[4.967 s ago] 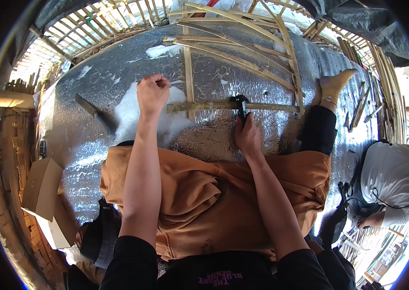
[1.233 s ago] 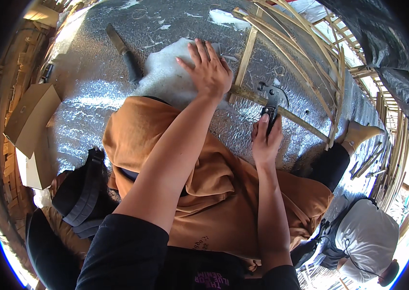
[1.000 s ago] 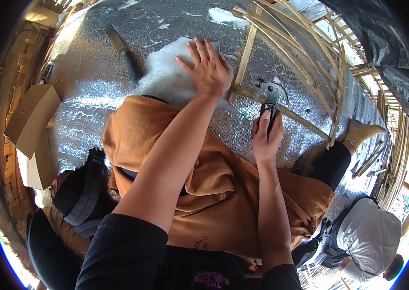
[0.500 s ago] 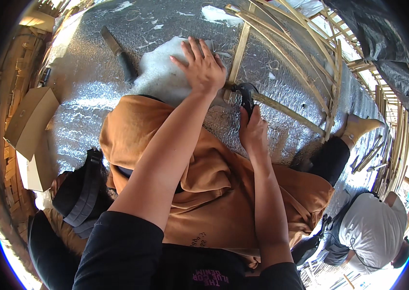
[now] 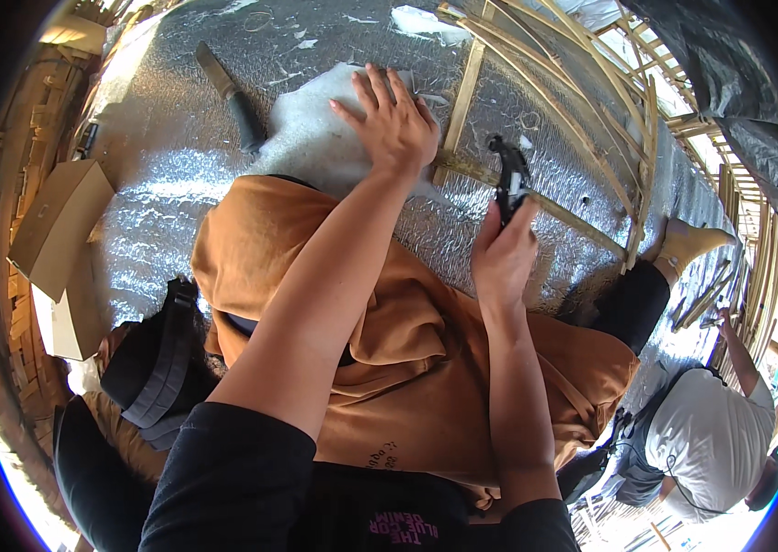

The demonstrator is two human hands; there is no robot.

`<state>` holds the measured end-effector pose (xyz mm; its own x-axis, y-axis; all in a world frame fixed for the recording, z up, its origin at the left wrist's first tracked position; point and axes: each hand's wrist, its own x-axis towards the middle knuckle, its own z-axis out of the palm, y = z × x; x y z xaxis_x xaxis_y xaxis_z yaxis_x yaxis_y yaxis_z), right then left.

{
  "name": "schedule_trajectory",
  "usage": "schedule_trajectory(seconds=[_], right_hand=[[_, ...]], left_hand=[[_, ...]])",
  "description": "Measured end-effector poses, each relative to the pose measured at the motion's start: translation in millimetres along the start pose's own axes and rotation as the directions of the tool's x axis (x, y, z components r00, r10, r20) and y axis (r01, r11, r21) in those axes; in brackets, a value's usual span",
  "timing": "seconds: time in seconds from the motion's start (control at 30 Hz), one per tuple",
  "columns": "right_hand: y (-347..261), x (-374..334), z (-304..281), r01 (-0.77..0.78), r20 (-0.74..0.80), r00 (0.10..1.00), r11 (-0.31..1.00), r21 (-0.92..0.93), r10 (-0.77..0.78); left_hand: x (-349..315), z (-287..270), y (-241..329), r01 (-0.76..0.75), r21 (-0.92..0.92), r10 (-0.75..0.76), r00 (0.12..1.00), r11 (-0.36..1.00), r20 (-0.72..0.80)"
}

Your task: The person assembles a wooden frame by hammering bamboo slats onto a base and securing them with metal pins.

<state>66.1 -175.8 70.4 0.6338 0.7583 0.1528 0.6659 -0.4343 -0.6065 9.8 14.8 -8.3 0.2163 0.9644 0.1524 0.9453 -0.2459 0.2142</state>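
At the upper middle of the frame, the left hand [image 5: 396, 136] lay palm down on a crumpled white sheet [image 5: 315, 124], its fingers spread wide and gripping nothing. Just right of centre, the right hand [image 5: 506, 253] had its fingers curled round the handle of a black hammer [image 5: 512, 170], the head pointing up the frame. The bamboo strip [image 5: 582, 226] ran on a slant from beside the left hand toward the right of the frame, the hammer crossing in front of it; near its left end it met a crosspiece [image 5: 467, 87] that reached up to the top edge. The step in hand looked to be hammering around that joint, with the left hand as a brace. A next stroke would seem to call for a square aim and left fingers kept clear of the head. The strip's left end was hidden at the left hand, no nail could be made out, and whether the hammer touched the bamboo could not be told. A knife [image 5: 230, 97] lay at the upper left on the silver foil sheet [image 5: 168, 244]. At the lower right, a co-worker in a white shirt [image 5: 706, 442] stretched an arm upward, but whatever that hand held was too small to tell.
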Motion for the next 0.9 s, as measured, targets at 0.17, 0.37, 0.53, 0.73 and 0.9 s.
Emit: schedule_trajectory(seconds=[0.17,0.37,0.53,0.73,0.9], right_hand=[[4,7,3,-0.120,0.273,0.940,0.950,-0.289,0.202],[14,4,11,-0.092,0.246,0.957,0.963,-0.254,0.156],[14,4,11,-0.118,0.272,0.943,0.959,-0.259,0.190],[13,4,9,-0.181,0.306,0.918,0.951,-0.250,0.255],[15,2,14,-0.170,0.281,0.930,0.956,-0.237,0.235]], left_hand=[[-1,-1,1,-0.016,0.002,0.016,1.000,1.000,-0.006],[0,0,1,-0.020,-0.026,0.019,0.999,0.999,-0.033],[-1,0,0,-0.026,-0.024,0.025,0.999,0.999,-0.034],[-2,1,0,-0.027,-0.042,0.025,0.998,0.999,-0.054],[0,0,-3,-0.025,-0.017,0.025,0.998,1.000,-0.052]])
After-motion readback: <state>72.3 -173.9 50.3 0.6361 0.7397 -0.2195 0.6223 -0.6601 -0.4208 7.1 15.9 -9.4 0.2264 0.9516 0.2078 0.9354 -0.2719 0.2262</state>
